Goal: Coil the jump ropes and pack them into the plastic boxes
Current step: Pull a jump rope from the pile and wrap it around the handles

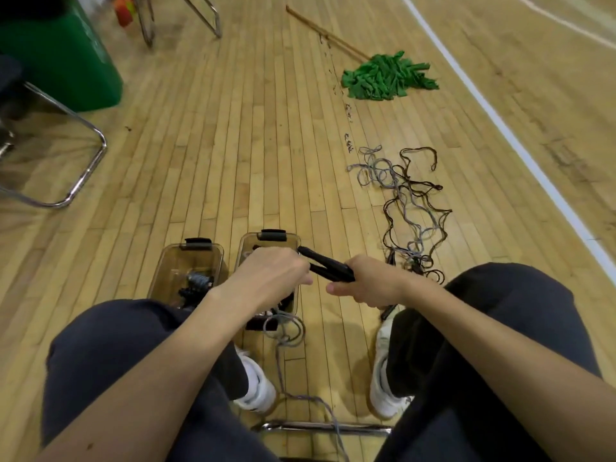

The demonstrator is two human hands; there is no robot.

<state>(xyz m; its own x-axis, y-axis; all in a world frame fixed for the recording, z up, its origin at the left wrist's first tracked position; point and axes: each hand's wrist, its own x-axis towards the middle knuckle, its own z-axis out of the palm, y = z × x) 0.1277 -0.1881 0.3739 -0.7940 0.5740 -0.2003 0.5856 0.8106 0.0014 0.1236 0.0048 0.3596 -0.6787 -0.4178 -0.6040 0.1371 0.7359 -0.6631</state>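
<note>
A pale wooden gym floor (233, 145) ran away from the seated person, with a white court line (500, 128) crossing its right side. The 2 black jump rope handles (328, 266) were held side by side above the floor, just past the knees. Their long axis ran diagonally, from the right hand (370, 285) up and left toward the far right corner of the right plastic box (295, 240). The right hand was curled tight round the near ends of the handles. The left hand (270, 275) hung over the right plastic box, knuckles up and fingers curled, touching the handles' shafts; whether it gripped anything could not be told. A grey cord (283, 331) looped beneath that hand at the box's near edge and trailed back across the floor toward a metal chair bar (320, 428).

The left plastic box (160, 278) stood just beside the right one, holding a coiled rope (196, 285). A white shoe (256, 385) sat just behind the boxes. To the right, a tangle of loose ropes (410, 201) stretched away lengthwise; open boards lay ahead of the boxes. Farther off lay a green mop (388, 76), and at left a chair frame (90, 168) and green bin (66, 55).
</note>
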